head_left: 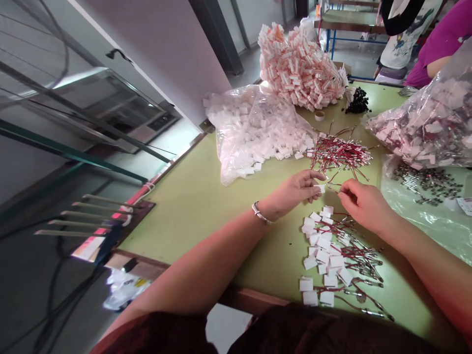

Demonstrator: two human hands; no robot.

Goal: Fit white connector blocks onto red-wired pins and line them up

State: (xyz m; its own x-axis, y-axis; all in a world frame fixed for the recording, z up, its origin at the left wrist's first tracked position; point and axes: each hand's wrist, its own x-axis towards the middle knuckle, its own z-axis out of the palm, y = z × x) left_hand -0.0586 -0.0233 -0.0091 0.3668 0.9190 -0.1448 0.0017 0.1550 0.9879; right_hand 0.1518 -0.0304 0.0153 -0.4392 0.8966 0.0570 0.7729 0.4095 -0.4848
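Note:
My left hand [303, 187] pinches a small white connector [320, 188] above the green table. Just to its right, my right hand [352, 196] has its fingers closed on a thin red wire [334, 190] whose end points at the connector. Beyond both hands lies a pile of red wires [342, 151] with metal ends. Nearer to me, several white connectors [322, 255] with red wires attached lie in a loose group, their metal ends toward the right.
An open plastic bag of white connectors [261, 123] lies beyond my left hand. Behind stand a heap of pinkish-white parts [298, 66], black parts [357, 101] and a tape roll [319, 115]. At right are a filled bag [431, 118] and metal pieces [427, 184]. A person [438, 44] is at the back.

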